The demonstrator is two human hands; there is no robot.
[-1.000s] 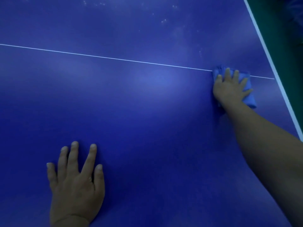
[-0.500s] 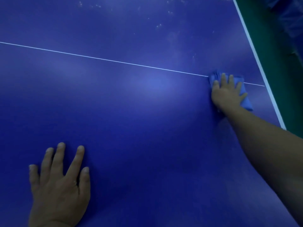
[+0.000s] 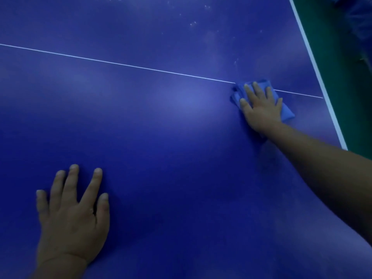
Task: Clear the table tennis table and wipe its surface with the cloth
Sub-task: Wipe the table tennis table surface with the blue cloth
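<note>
Fingers spread, the left hand [image 3: 72, 216] lies flat on the blue tabletop [image 3: 161, 158] near its near edge, holding nothing. A thin white line [image 3: 120, 63] crosses the tabletop from left to right. Farther right, the right hand [image 3: 260, 106] presses flat with straight fingers on a folded blue cloth [image 3: 286, 112], which covers part of that line close to the right edge. No writing shows. A white border [image 3: 314, 57] marks that edge; green floor [image 3: 342, 87] lies beyond. Pale specks [image 3: 193, 24] dot the far side.
</note>
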